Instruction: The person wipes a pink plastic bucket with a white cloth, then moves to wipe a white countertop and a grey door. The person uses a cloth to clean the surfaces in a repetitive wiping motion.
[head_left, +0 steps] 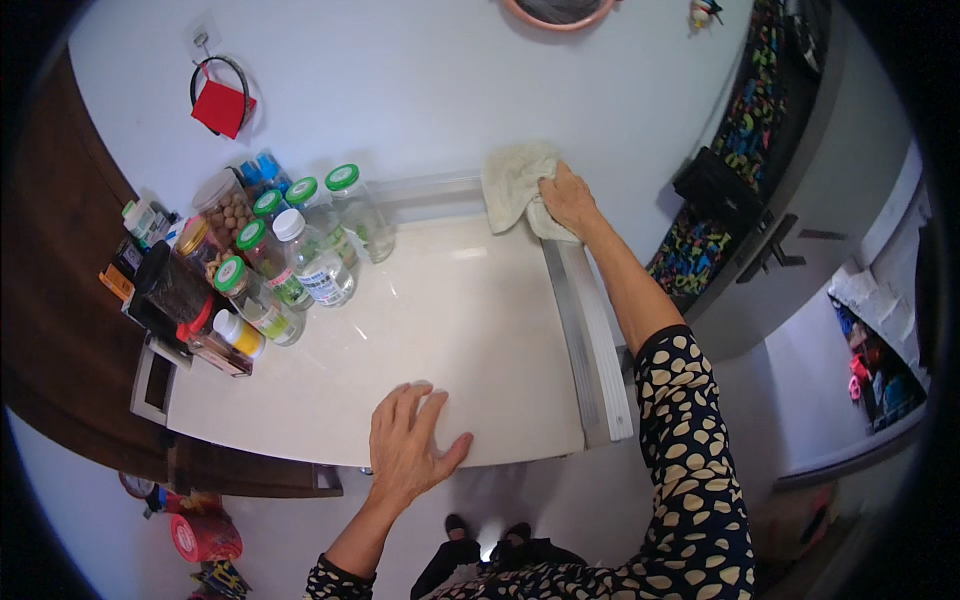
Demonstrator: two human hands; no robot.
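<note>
My right hand (570,203) is closed on a cream cloth (515,180) at the far right corner of a glossy white cabinet top (460,340), where the cloth lies over the metal edging. My left hand (408,440) rests near the front edge of the same top, fingers spread, with nothing in it. On the left side of the surface stand several glass jars with green lids (270,300) and a clear bottle with a white cap (315,260). A small white and yellow bottle (238,333) stands nearest the front among them.
Behind the jars are a container of round brown things (224,205) and a dark jar (172,285). A raised metal rail (590,340) edges the right side. A grey door (800,230) stands at the right. A red tub (205,536) sits on the floor at lower left.
</note>
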